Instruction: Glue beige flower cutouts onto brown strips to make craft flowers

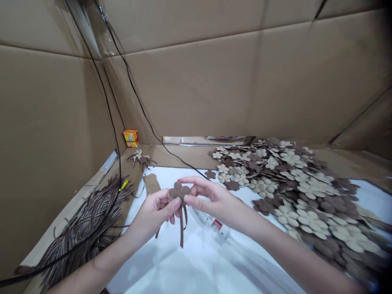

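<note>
Both hands meet above the white table surface point(190, 261). My left hand point(153, 214) pinches a dark brown flower-shaped cutout point(179, 191) from below, with striped brown ribbon tails point(183, 222) hanging under it. My right hand point(211, 198) grips the same flower from the right, thumb and fingers pressed on its petals. A white glue tube with a red label point(214, 222) lies on the table just beneath my right hand.
A large heap of brown and cream flower cutouts point(294, 192) covers the right side. A pile of striped ribbon pieces point(88, 222) lies at left. Finished flowers point(141, 158) and an orange box point(130, 138) sit far left. Black cables point(107, 106) hang down. Cardboard walls point(214, 81) surround the table.
</note>
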`<state>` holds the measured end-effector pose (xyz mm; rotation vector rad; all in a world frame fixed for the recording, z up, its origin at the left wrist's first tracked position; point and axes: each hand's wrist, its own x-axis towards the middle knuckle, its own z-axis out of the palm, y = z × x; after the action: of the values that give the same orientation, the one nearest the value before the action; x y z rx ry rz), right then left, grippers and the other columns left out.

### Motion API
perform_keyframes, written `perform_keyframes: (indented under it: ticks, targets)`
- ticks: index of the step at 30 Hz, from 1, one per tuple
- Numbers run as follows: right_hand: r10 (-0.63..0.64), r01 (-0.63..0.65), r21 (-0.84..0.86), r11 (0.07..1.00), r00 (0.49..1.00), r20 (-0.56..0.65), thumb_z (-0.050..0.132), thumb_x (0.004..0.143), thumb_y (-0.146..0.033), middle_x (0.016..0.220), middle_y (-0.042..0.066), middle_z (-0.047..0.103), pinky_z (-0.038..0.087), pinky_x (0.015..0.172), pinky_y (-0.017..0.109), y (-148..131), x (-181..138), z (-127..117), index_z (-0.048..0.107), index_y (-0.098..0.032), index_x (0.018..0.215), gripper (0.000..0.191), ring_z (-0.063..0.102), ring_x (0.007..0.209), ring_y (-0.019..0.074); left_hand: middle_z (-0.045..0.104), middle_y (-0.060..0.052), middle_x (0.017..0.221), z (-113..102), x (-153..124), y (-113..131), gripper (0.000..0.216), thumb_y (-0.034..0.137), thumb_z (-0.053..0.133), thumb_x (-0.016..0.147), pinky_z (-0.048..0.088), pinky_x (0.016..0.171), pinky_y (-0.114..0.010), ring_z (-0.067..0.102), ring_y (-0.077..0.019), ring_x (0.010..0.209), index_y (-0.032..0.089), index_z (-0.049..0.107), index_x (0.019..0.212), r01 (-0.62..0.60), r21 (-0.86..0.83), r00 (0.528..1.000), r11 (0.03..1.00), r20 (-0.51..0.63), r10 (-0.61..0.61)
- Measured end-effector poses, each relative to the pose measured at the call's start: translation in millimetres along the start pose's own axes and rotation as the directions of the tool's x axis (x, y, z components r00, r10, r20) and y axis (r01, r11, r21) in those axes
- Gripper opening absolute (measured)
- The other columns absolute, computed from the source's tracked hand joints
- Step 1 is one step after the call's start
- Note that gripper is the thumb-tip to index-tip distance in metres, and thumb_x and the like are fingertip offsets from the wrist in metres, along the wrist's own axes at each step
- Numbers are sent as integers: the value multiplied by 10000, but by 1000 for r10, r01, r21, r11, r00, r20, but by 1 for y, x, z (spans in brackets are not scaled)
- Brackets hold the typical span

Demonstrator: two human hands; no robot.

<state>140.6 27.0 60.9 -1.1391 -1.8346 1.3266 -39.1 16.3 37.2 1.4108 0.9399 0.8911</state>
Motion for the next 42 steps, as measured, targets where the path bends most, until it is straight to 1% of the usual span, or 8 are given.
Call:
perform_keyframes:
  ticks: [4, 6, 10, 14, 25, 31, 37, 42]
  targets:
    - [-20, 20, 38, 999, 1000, -2, 553, 800, -349, 762, -8, 537, 428, 692, 273, -6, -8, 4, 518, -218, 1139, 365, 548, 778, 153, 550, -3, 616, 0, -5, 6, 275, 400, 577, 778, 422, 529, -201, 505, -90, 539, 130, 568, 729, 10, -52, 1000, 999, 18, -9]
    - [-19, 19, 81, 996, 1000, 2, 536, 807, -325, 759, -10, 531, 422, 654, 257, -8, -7, 5, 512, -222, 1121, 331, 539, 758, 142, 560, -7, 618, 0, -7, 9, 275, 400, 580, 775, 426, 535, -206, 517, -95, 541, 131, 570, 723, 5, -76, 1000, 997, 26, -4]
    - [-19, 12, 177, 984, 999, 40, 551, 794, -327, 714, -27, 510, 384, 538, 215, -7, -5, 6, 493, -225, 1102, 330, 506, 650, 108, 564, -8, 621, -2, -10, 12, 250, 371, 560, 798, 420, 545, -209, 527, -98, 548, 131, 580, 731, -2, -82, 999, 997, 47, 6]
    - [-19, 11, 222, 975, 999, 33, 570, 785, -344, 699, -34, 481, 360, 495, 196, -7, -4, 5, 499, -220, 1069, 318, 486, 614, 91, 578, -18, 631, -4, -10, 13, 254, 364, 524, 824, 405, 562, -218, 528, -104, 557, 129, 578, 742, 12, -64, 997, 998, 78, -7]
    - [-19, 15, 216, 976, 1000, 17, 590, 759, -382, 686, -32, 478, 400, 550, 233, -6, -3, 7, 487, -223, 1052, 348, 513, 660, 122, 580, -16, 625, -4, -9, 12, 284, 406, 526, 815, 401, 554, -223, 533, -109, 548, 135, 584, 753, 21, -56, 997, 998, 79, -17]
    - [-56, 56, 200, 978, 998, -6, 582, 778, -325, 711, -26, 491, 402, 621, 255, -4, -5, 8, 486, -222, 1066, 320, 515, 718, 133, 573, -9, 606, -3, -7, 14, 269, 396, 547, 803, 419, 555, -221, 534, -106, 548, 137, 581, 740, 12, -73, 997, 997, 78, -6]
    - [-16, 11, 194, 981, 1000, 23, 588, 778, -340, 707, -24, 493, 386, 526, 221, -8, -6, 3, 466, -218, 1097, 363, 522, 676, 123, 556, -7, 624, -4, -8, 14, 261, 394, 546, 798, 420, 580, -227, 529, -114, 577, 142, 575, 733, 3, -37, 997, 999, 73, 0]
    - [7, -14, 175, 984, 999, 44, 588, 778, -326, 708, -28, 504, 377, 490, 203, -12, -7, 4, 451, -226, 1119, 381, 534, 670, 119, 539, -10, 694, -6, -6, 17, 238, 381, 565, 783, 401, 640, -221, 506, -122, 673, 145, 561, 751, -42, 26, 999, 999, 9, 42]
